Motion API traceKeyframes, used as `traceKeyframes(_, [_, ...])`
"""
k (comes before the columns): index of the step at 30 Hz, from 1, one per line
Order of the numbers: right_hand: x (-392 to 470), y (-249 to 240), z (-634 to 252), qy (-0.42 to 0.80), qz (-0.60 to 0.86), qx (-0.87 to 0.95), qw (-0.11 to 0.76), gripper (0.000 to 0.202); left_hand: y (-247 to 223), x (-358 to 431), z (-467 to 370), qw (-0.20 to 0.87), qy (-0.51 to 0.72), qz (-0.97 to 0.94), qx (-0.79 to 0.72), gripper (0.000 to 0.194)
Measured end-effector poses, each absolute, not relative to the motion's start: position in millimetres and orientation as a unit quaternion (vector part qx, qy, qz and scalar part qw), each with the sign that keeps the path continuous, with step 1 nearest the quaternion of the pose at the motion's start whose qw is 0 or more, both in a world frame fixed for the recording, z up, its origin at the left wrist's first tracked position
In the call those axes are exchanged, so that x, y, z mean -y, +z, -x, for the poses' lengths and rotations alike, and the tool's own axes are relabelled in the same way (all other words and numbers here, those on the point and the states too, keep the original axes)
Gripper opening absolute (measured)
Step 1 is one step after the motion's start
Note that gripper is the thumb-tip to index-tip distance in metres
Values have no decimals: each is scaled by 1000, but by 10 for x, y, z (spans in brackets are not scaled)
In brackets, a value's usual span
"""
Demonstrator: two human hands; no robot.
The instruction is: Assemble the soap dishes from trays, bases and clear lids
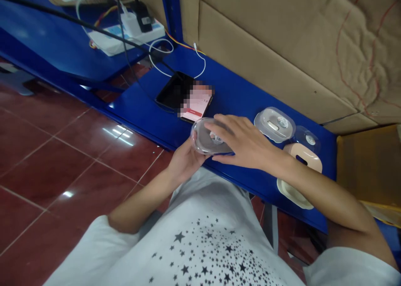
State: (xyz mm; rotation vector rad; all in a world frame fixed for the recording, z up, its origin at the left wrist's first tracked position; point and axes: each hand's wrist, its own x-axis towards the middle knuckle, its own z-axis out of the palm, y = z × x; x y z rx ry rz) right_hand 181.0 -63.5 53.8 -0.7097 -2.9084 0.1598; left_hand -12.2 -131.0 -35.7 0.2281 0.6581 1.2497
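Note:
A clear oval plastic container (pixel 202 135) with a small label is held over the front edge of the blue shelf, near my waist. My left hand (pixel 185 161) grips it from below and the left side, its fingers partly seen through the plastic. Across the top and right side lie the fingers of my right hand (pixel 241 142), thumb at the near rim. To the right stands a clear-lidded white container (pixel 277 125). Beside it are a clear piece (pixel 308 139) with a label, a peach lid (pixel 308 152) with a dark slot, and a cream tray-like piece (pixel 293 192), partly behind my right forearm.
A lit phone (pixel 197 104) leans by a black box (pixel 172 92) on the blue shelf (pixel 140 104). Behind are a power strip (pixel 115 37) with plugs and loose cables. Cardboard (pixel 266 48) lines the back, and a brown box (pixel 369 165) stands at right.

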Motion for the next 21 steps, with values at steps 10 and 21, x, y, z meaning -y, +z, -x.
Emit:
traceKeyframes(10, [534, 499, -1936, 79, 233, 965, 87, 81, -359, 1316, 137, 764, 563, -115, -293, 35])
traceKeyframes(21, [604, 238, -1933, 112, 239, 956, 132, 83, -334, 1309, 155, 765, 563, -102, -296, 36])
